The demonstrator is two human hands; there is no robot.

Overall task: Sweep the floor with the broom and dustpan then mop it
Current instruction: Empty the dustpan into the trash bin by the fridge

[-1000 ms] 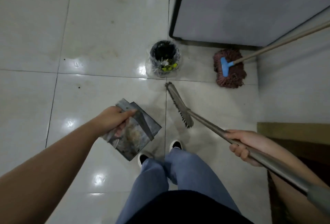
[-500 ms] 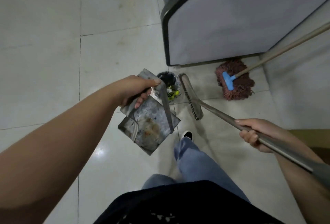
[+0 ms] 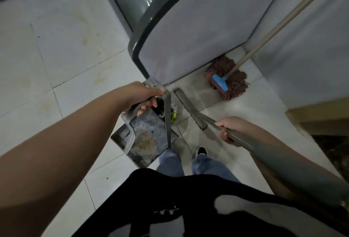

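So we're standing on pale glossy floor tiles [image 3: 71, 51] with a grey fridge [image 3: 204, 28] ahead and the mop [image 3: 229, 79] leaning in the corner beside it. Our left hand [image 3: 140, 95] grips the dustpan [image 3: 149, 138] by its handle (crumbs in the tray), held up off the floor. Our right hand [image 3: 231, 129] is wrapped around the broom [image 3: 190, 110] stick, just right of the dustpan.

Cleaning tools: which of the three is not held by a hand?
The mop, leaning by the fridge. The left hand grips the dustpan; the right hand grips the broom.
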